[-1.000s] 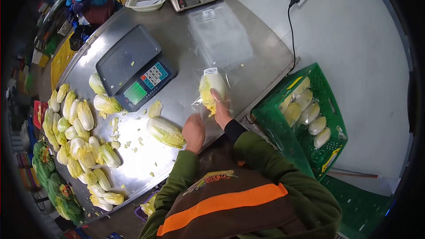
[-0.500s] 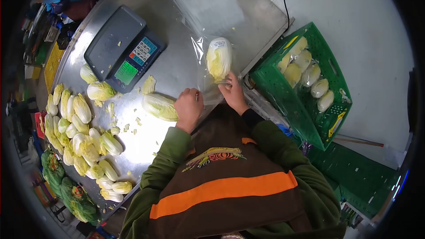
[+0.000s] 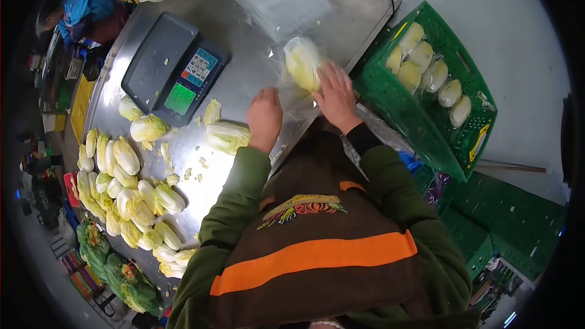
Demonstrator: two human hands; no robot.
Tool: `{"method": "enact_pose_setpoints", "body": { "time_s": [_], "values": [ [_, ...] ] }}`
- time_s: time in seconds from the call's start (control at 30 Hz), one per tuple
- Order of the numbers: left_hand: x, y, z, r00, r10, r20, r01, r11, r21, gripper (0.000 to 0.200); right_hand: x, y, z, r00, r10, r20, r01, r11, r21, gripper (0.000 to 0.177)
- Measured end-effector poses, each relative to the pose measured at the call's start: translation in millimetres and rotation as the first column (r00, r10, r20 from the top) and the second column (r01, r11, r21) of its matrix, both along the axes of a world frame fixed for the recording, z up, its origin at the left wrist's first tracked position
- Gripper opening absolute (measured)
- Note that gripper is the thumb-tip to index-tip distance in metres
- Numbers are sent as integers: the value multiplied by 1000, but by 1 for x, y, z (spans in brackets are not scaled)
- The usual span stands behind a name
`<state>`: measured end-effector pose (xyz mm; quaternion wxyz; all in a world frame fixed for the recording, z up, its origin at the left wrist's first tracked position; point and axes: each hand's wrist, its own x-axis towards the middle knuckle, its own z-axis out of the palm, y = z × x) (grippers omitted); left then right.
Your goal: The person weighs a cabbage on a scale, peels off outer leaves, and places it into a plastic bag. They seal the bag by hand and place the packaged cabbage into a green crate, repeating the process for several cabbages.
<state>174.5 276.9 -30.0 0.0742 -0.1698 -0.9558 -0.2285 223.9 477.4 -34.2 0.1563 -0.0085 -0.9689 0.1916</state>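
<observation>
A napa cabbage (image 3: 302, 64) lies inside a clear plastic bag (image 3: 292, 94) on the steel table. Against its right side my right hand (image 3: 336, 99) rests with the fingers stretched out over the film. At the bag's left edge my left hand (image 3: 265, 119) is closed, apparently pinching the film; the fingertips are partly hidden. Beside the left wrist lies an unwrapped napa cabbage (image 3: 225, 137), with a loose leaf (image 3: 212, 111) just above it.
A digital scale (image 3: 189, 82) stands left of the hands. Several napa cabbages (image 3: 125, 198) are piled at the table's left. A green crate (image 3: 420, 125) on the right holds several bagged cabbages. Flat plastic bags (image 3: 280, 0) lie at the back. A person (image 3: 91, 9) is at far left.
My right hand has gone from the bag's near end up to the cabbage's side, its fingers straightening. My left hand has moved slightly farther from my body. The camera view has shifted.
</observation>
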Motion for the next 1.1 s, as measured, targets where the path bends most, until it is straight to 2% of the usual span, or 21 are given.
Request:
{"method": "enact_pose_setpoints", "body": {
  "time_s": [0.07, 0.1, 0.17, 0.2, 0.27, 0.33, 0.37, 0.4, 0.43, 0.47, 0.53, 0.57, 0.6, 0.67, 0.7, 0.77, 0.8, 0.87, 1.03, 1.07, 1.1],
  "values": [
    [16, -8, 2, 997, 77, 2, -76, 987, 142, 18, 3, 3, 24, 995, 91, -46, -87, 993, 83, 57],
    [27, -11, -4, 997, 80, 3, -80, 986, 146, 18, 13, 7, 18, 994, 110, 11, -111, 990, 89, 58],
    [55, -15, -21, 936, 84, 343, -146, 977, 157, 30, 41, 13, -13, 991, 102, 89, -110, 989, 95, 58],
    [62, -15, -25, 933, 87, 349, -151, 976, 159, 30, 52, 12, -18, 982, 91, 166, -108, 990, 95, 58],
    [80, -16, -27, 793, 64, 606, -312, 897, 314, 36, 72, 8, -23, 977, 90, 191, -105, 992, 70, 58],
    [81, -23, -22, 795, 63, 604, -319, 889, 328, 33, 82, 3, -23, 984, 51, 172, -62, 996, 58, 54],
    [78, -28, -12, 790, 31, 613, -265, 918, 295, 33, 83, -2, -18, 982, 57, 181, -68, 996, 58, 54],
    [77, -31, -1, 782, -1, 623, -208, 942, 262, 33, 83, -9, -9, 979, 87, 186, -79, 996, -48, 45],
    [77, -32, 11, 743, -30, 668, -262, 906, 332, 38, 83, -17, -2, 975, 116, 187, -87, 984, -154, 37],
    [77, -35, 9, 739, -27, 673, -267, 905, 330, 38, 82, -23, 2, 974, 119, 193, -89, 984, -156, 37],
    [72, -45, 4, 732, -93, 675, -166, 937, 309, 44, 77, -38, 10, 963, 254, 91, -173, 839, -516, 20],
    [69, -48, 5, 711, -92, 698, -163, 943, 290, 48, 73, -46, 18, 965, 255, 58, -184, 822, -539, 11],
    [67, -51, 4, 711, -94, 697, -161, 943, 290, 48, 71, -51, 21, 966, 252, 57, -183, 822, -539, 11],
    [64, -56, 4, 530, -175, 830, -267, 894, 359, 45, 67, -59, 24, 942, 331, 62, -234, 775, -588, 10],
    [63, -58, 6, 529, -175, 831, -265, 896, 357, 45, 65, -63, 25, 938, 343, 51, -251, 772, -585, 10],
    [61, -60, 12, 342, -237, 909, -342, 870, 356, 45, 64, -69, 26, 934, 355, 43, -268, 775, -573, 10],
    [61, -59, 15, 342, -238, 909, -339, 871, 355, 45, 65, -72, 25, 929, 368, 35, -287, 778, -559, 10],
    [61, -55, 20, 204, -251, 946, -509, 798, 322, 41, 65, -76, 24, 937, 348, 29, -278, 793, -542, 11],
    [72, -44, 24, 204, -282, 937, -604, 717, 347, 38, 67, -76, 21, 946, 323, 30, -273, 843, -464, 12],
    [74, -41, 24, 225, -305, 926, -634, 675, 376, 38, 67, -75, 22, 919, 392, -37, -376, 844, -383, 12],
    [78, -37, 19, 219, -316, 923, -622, 684, 381, 38, 69, -71, 24, 883, 460, -94, -467, 836, -288, 14]
  ]
}}
